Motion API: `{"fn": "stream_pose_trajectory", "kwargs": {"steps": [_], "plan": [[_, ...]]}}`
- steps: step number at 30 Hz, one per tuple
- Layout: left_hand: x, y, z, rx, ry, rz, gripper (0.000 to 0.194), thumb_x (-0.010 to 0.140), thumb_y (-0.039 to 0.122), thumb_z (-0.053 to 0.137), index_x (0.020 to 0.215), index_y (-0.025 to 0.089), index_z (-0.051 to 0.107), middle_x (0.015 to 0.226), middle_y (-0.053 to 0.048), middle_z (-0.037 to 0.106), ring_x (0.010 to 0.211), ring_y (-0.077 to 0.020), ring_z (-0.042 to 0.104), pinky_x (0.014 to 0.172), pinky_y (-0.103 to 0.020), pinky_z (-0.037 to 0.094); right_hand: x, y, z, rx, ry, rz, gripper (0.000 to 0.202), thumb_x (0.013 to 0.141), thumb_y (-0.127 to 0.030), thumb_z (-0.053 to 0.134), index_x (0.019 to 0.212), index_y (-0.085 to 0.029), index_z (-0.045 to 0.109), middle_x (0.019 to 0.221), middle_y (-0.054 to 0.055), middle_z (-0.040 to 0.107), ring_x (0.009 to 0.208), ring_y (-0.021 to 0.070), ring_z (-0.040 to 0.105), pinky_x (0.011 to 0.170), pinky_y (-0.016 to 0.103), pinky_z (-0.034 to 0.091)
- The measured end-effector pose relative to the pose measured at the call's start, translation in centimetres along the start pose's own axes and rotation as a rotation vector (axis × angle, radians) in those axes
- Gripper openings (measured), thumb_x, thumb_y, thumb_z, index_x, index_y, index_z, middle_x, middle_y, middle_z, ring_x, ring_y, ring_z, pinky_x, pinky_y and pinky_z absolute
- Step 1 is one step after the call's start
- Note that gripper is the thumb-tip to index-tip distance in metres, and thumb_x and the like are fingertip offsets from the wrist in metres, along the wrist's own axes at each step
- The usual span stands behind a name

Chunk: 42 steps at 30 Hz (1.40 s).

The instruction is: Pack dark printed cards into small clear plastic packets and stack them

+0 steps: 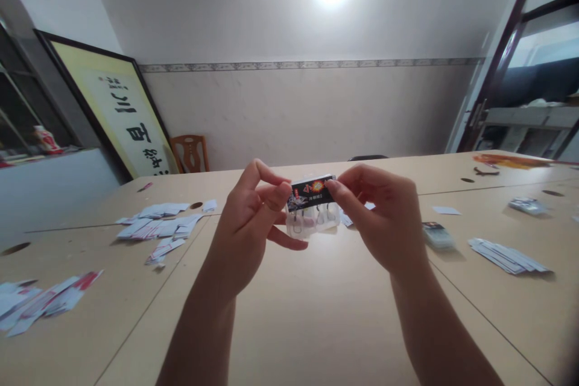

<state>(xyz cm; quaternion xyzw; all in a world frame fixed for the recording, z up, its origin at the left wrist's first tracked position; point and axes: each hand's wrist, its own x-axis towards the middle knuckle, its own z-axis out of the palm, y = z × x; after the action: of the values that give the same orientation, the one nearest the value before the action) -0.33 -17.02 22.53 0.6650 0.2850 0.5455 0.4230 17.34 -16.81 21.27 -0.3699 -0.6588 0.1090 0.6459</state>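
Between the left hand (248, 212) and right hand (384, 214), both pinching its ends, is a clear case (313, 210).

Case (316, 217) between hands (246, 223), above surface (312, 313); paper piles (156, 227) left; second case (438, 237), paper stack (506, 256) right; chair (190, 154) behind.

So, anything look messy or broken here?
The white slips at left look untidy, strewn in loose heaps; the stack at right is neatly fanned. No spill shows, and the clear box held by the left hand and right hand shows no obvious damage.
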Motion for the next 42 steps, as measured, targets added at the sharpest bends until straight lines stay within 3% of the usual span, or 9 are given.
{"fn": "stream_pose_trajectory", "kwargs": {"steps": [21, 26, 30, 37, 42], "plan": [[-0.2, 0.0, 1.3, 0.032, 0.08, 0.003, 0.03, 0.087, 0.043, 0.064, 0.086, 0.022, 0.044, 0.075, 0.002, 0.067, 0.059, -0.0162, 0.07, 0.042, -0.029, 0.062, 0.1, 0.2, 0.4, -0.015, 0.048, 0.009, 0.021, 0.081, -0.023, 0.062, 0.062, -0.019, 0.055, 0.052, -0.005, 0.049, 0.048, 0.0074, 0.042, 0.046, 0.022, 0.032], [-0.2, -0.1, 1.2, 0.055, 0.088, 0.026, 0.027, 0.088, 0.042, 0.064, 0.087, 0.022, 0.045, 0.073, 0.003, 0.066, 0.058, -0.0139, 0.068, 0.044, -0.025, 0.061, 0.2, 0.2, 0.1, -0.119, 0.02, 0.016, 0.027, 0.083, -0.027, 0.063, 0.059, -0.019, 0.054, 0.05, -0.006, 0.047, 0.046, 0.0068, 0.039, 0.045, 0.022, 0.03], [0.0, -0.3, 0.8, 0.081, 0.088, 0.045, 0.026, 0.089, 0.042, 0.062, 0.088, 0.022, 0.045, 0.074, 0.003, 0.066, 0.059, -0.0132, 0.068, 0.045, -0.024, 0.061, 0.8, 0.7, -0.4, -0.171, -0.05, 0.021, 0.036, 0.085, -0.038, 0.065, 0.057, -0.019, 0.051, 0.046, -0.006, 0.043, 0.043, 0.0065, 0.037, 0.042, 0.022, 0.028], [0.7, -0.8, -0.5, -0.012, -0.026, 0.051, 0.024, 0.089, 0.042, 0.061, 0.09, 0.024, 0.047, 0.069, 0.005, 0.066, 0.054, -0.0136, 0.068, 0.042, -0.024, 0.06, 1.9, 1.8, -1.3, 0.273, -0.353, 0.15, 0.028, 0.085, -0.043, 0.068, 0.076, -0.017, 0.062, 0.059, -0.004, 0.056, 0.049, 0.0074, 0.053, 0.045, 0.02, 0.039], [0.9, -0.9, -0.7, -0.01, -0.039, 0.034, 0.034, 0.08, 0.034, 0.074, 0.094, 0.023, 0.045, 0.085, 0.001, 0.072, 0.064, -0.0178, 0.072, 0.045, -0.028, 0.063, 2.0, 2.0, -1.8, 0.322, -0.415, 0.19, 0.024, 0.083, -0.04, 0.071, 0.08, -0.016, 0.068, 0.062, -0.003, 0.06, 0.053, 0.0083, 0.057, 0.047, 0.02, 0.043]]}}
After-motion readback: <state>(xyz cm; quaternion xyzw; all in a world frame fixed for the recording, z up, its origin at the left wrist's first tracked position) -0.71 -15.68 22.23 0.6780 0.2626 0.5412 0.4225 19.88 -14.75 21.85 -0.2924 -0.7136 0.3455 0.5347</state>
